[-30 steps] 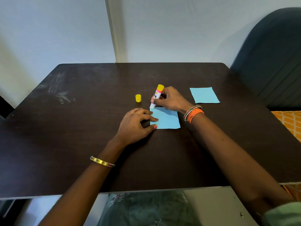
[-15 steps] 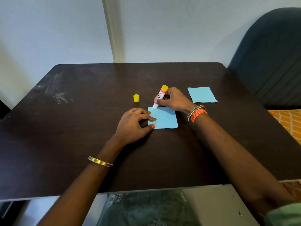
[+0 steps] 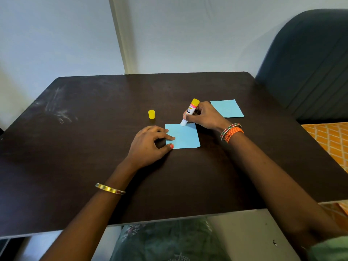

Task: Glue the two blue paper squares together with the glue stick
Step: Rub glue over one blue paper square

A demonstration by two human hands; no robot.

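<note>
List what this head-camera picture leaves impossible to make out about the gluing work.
- Glue stick label: head view, partly covered by the right hand, print too small.
- Glue already spread on the near blue square: invisible on the paper.
- Near square's left edge: under the left hand fingertips.
- Far blue square: near corner behind the right hand.

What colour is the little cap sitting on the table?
Yellow. The cap stands on the dark table, left of the glue stick; the head view shows it.
</note>
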